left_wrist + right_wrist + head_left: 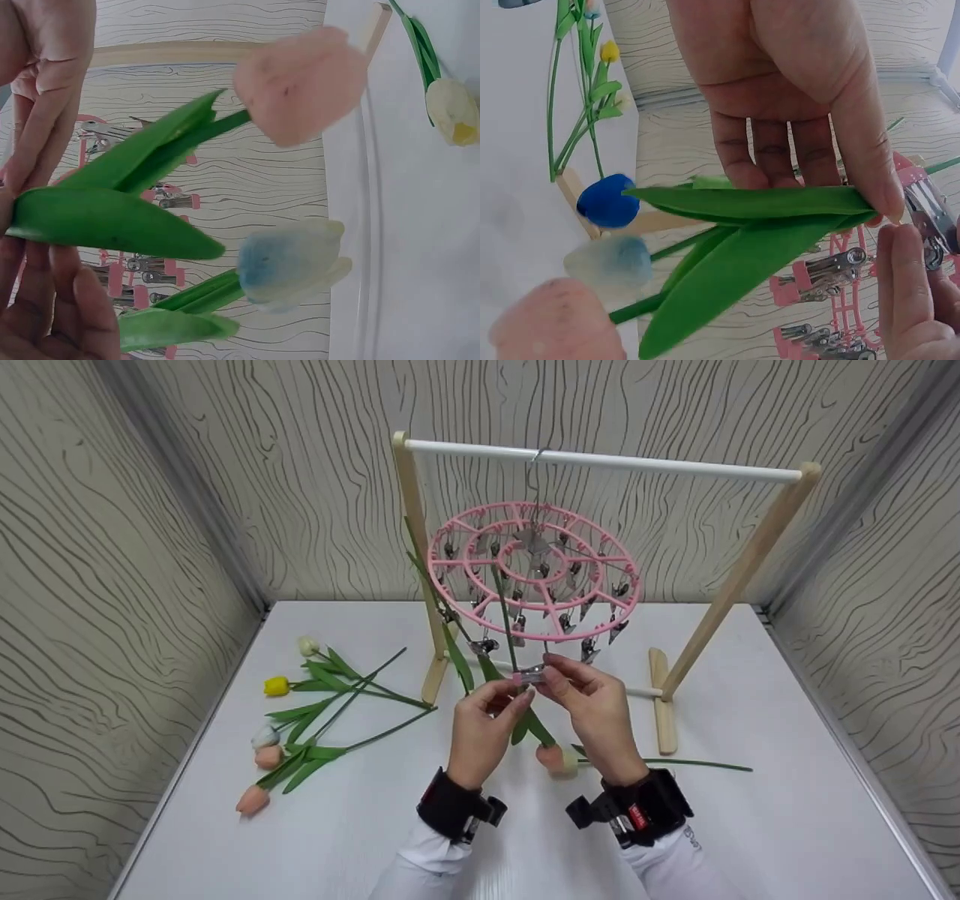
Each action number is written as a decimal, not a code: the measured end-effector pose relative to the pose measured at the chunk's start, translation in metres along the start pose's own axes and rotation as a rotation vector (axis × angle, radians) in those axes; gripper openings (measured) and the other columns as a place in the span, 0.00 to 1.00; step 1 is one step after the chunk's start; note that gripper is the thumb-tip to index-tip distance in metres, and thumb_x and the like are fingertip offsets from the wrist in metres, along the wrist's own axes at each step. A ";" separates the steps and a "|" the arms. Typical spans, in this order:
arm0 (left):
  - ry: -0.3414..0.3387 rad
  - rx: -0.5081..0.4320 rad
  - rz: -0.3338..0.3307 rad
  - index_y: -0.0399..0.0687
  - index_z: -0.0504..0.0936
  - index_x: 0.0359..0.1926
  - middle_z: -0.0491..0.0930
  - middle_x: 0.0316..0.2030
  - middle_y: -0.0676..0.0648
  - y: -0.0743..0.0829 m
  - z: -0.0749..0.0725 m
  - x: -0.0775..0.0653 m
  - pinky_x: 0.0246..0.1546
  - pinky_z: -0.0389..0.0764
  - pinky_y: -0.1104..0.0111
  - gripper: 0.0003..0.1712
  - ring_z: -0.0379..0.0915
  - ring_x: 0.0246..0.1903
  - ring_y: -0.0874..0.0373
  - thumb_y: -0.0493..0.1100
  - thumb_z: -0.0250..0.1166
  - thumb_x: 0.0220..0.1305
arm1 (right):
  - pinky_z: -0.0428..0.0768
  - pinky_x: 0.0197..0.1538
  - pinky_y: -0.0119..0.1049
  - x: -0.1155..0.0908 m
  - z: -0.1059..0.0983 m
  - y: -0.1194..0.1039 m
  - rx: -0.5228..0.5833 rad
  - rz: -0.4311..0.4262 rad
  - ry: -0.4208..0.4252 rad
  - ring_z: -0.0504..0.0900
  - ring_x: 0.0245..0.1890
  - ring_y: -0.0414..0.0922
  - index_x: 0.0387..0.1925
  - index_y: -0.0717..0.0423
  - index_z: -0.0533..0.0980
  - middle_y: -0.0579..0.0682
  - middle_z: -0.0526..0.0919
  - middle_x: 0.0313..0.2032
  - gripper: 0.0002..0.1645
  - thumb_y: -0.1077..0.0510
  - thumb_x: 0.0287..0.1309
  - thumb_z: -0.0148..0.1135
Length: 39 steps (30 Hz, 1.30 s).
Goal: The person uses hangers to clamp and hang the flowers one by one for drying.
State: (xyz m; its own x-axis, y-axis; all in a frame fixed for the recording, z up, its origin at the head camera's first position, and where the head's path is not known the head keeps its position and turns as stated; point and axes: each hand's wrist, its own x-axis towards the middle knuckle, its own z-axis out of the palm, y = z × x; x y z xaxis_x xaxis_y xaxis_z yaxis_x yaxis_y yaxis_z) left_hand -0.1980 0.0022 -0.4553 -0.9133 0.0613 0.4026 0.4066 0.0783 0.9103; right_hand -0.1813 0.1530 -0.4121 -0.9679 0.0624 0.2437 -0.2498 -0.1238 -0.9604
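Beyond the left hand [480,731] and right hand [600,716], I am viewing a wooden rack [735,577] standing on the white table [360,855]. A pink ring hanger [570,638] is hanging from its rail, over the hands. I am noting no container; the hanger appears to be carrying a blue-white tulip [289,262] and a blue tulip [609,201], bloom-down. Loose tulips [324,752] are lying left of the left hand, a cream tulip [568,765] below the right.

The pink tulip [300,86] is hanging bloom-down between the hands, the left pinching its stem near the leaves. I am judging it light: springy stem, soft petals, best held by bare stem. Close beside, the right hand is pinching a metal clip [532,675], probably slick and stiffly sprung; I am favouring its flat handles. Whether it is biting the stem, I cannot tell.
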 end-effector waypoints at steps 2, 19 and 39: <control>-0.004 0.007 -0.010 0.54 0.83 0.41 0.80 0.31 0.57 -0.001 -0.001 0.000 0.27 0.78 0.68 0.14 0.74 0.27 0.60 0.54 0.65 0.56 | 0.76 0.48 0.40 -0.002 -0.001 0.000 0.000 0.012 0.005 0.79 0.46 0.52 0.51 0.64 0.75 0.60 0.78 0.46 0.24 0.53 0.56 0.63; 0.029 0.046 -0.041 0.47 0.82 0.39 0.80 0.31 0.52 -0.015 -0.004 0.004 0.30 0.77 0.67 0.11 0.75 0.30 0.58 0.46 0.66 0.57 | 0.78 0.43 0.33 -0.034 -0.058 0.015 -0.320 0.054 0.095 0.81 0.42 0.45 0.48 0.62 0.77 0.56 0.82 0.42 0.20 0.53 0.59 0.59; 0.042 0.117 -0.035 0.50 0.82 0.39 0.81 0.33 0.57 -0.029 -0.008 0.005 0.33 0.78 0.69 0.12 0.76 0.33 0.64 0.51 0.64 0.58 | 0.79 0.39 0.31 -0.071 -0.153 0.055 -0.943 0.049 0.096 0.78 0.42 0.44 0.46 0.52 0.79 0.47 0.81 0.42 0.20 0.45 0.60 0.57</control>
State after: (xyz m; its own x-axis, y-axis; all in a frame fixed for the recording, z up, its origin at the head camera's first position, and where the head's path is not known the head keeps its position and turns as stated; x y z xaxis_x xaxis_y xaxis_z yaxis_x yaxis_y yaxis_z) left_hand -0.2143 -0.0081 -0.4794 -0.9262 0.0145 0.3768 0.3722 0.1953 0.9074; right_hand -0.1219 0.2937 -0.5033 -0.9596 0.1642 0.2285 -0.0417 0.7202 -0.6925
